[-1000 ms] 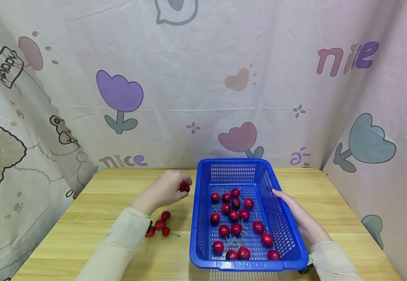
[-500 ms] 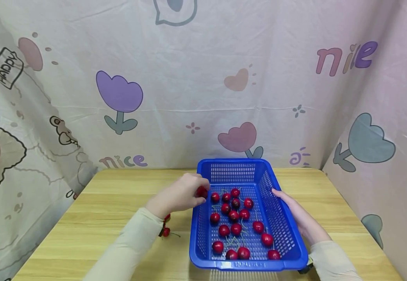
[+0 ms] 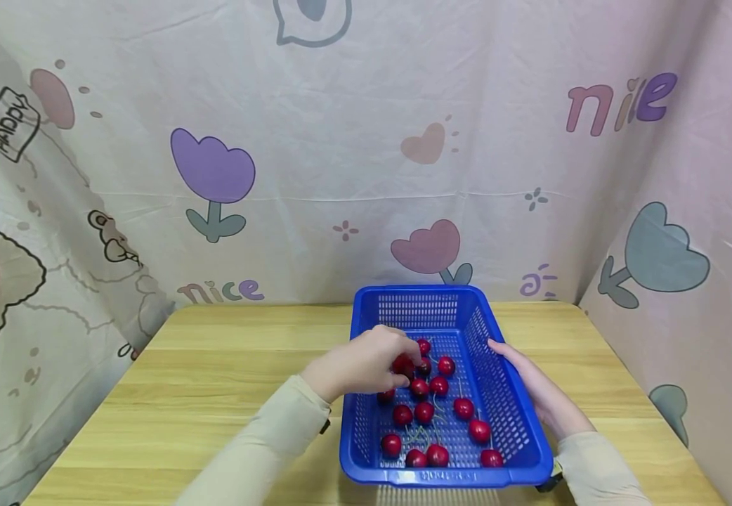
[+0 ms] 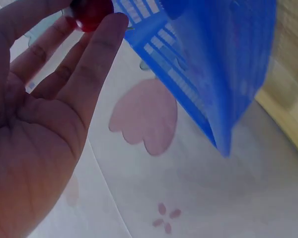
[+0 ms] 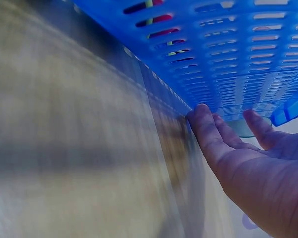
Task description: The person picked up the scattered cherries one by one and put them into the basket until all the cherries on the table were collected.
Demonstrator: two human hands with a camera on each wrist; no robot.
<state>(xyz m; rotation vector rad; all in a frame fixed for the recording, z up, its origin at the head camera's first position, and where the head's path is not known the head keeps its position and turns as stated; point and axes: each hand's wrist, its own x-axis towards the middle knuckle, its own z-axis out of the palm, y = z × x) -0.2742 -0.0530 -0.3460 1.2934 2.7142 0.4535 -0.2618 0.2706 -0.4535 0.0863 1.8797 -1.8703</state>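
Observation:
My left hand is over the left part of a blue plastic basket, pinching a dark red cherry between thumb and fingertips. Several red cherries with green stems, one a cherry near the right side, lie spread on the basket's slatted floor. The left hand covers some of them in the head view. Along the basket's right side, my right hand rests against the outer wall. Its fingers look extended in the right wrist view, with the tips at the slotted wall.
The basket stands on a light wood-grain table. Behind and at both sides hangs a pale curtain printed with flowers and words. The left sleeve crosses the table in front of the basket's left side.
My left hand has carried the cherry rightward from the table across the basket's left rim. The loose cherries seen earlier on the table are now behind the left forearm. The right hand stays put.

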